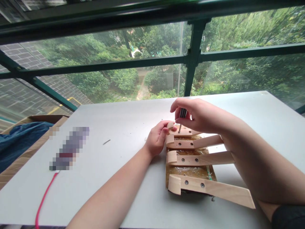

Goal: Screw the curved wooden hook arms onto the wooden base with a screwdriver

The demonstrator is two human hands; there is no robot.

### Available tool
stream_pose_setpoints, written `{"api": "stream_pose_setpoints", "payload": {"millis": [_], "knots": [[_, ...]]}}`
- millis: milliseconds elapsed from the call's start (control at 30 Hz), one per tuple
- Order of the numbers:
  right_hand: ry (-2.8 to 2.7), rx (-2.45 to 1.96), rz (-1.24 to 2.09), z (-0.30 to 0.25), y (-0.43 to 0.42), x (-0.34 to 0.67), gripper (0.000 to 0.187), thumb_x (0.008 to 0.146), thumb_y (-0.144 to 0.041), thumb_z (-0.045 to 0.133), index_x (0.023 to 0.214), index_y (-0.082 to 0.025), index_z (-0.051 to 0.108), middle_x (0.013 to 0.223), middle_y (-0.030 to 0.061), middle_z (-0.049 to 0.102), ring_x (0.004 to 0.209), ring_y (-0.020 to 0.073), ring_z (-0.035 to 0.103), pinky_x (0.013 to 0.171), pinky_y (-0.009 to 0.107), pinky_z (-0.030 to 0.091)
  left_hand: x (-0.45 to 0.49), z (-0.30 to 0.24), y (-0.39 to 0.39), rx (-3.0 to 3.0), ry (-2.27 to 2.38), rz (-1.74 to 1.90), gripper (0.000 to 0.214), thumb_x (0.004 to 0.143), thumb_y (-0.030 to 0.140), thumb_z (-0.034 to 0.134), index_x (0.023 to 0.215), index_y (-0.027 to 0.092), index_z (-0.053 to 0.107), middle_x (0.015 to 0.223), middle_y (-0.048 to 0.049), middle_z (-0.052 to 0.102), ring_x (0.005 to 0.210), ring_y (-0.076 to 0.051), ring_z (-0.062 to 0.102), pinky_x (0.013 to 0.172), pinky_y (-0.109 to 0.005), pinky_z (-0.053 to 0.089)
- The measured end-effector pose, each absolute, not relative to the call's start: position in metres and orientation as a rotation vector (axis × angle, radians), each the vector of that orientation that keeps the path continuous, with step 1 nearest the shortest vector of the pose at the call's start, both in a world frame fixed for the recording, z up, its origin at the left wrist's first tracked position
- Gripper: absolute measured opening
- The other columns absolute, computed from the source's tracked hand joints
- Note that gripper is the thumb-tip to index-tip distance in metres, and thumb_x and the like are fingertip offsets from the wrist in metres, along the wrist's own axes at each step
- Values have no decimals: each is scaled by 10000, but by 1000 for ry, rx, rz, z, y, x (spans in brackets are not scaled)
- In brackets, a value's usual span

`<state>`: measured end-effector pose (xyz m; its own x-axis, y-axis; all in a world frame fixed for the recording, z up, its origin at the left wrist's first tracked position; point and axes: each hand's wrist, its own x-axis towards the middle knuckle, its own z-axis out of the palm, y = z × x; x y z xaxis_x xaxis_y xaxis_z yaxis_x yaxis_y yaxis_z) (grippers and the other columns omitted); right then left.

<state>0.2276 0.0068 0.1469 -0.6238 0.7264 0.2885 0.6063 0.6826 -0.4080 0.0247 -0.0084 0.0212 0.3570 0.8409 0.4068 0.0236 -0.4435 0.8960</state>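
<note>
My right hand (194, 113) is closed around the dark handle of a screwdriver (183, 113). Its thin shaft points down at a screw in the farthest wooden strip (184, 133). With my left hand (158, 136) I grip the raised, curved end of that same strip, thumb on the near side. Under it lies a brown board (190, 171), partly covered in clear tape. Nearer me, several similar pale wooden strips (215, 187) lie across the board, each showing two screws and a thick curved block at its left end. My right forearm hides some of their right ends.
The white table (133, 178) carries a small metal bit (106, 142) left of my hands and a pixelated object (69, 151) with a red cable (44, 198). Left of the table, a cardboard box (59, 122) holds blue cloth. Green-framed windows rise behind the table.
</note>
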Motion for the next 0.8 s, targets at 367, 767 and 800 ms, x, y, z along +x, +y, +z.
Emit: {"api": "stream_pose_setpoints", "payload": {"millis": [367,767,800], "knots": [[-2528,-1010,471,154,5,237,278,815,-113,482,1069,-203,549,932,36,686,766,143,591,679,257,425,23,17,-8,1764,786,1232,366,983,418,425,1215,190,592,1119,-101,676,1068,-232,620,970,-380,461],[-2587,-1087,304,159,2,237,45,871,-241,528,877,-199,542,786,23,625,660,127,496,594,252,329,24,18,-10,1693,775,1206,421,964,479,432,1195,165,592,1086,-119,668,1066,-251,607,976,-405,460],[-2594,-1089,298,159,2,237,46,867,-242,534,870,-198,544,778,22,623,653,125,490,592,252,323,24,18,-10,1682,768,1200,424,960,486,436,1185,163,593,1087,-122,664,1071,-254,603,973,-406,461]]}}
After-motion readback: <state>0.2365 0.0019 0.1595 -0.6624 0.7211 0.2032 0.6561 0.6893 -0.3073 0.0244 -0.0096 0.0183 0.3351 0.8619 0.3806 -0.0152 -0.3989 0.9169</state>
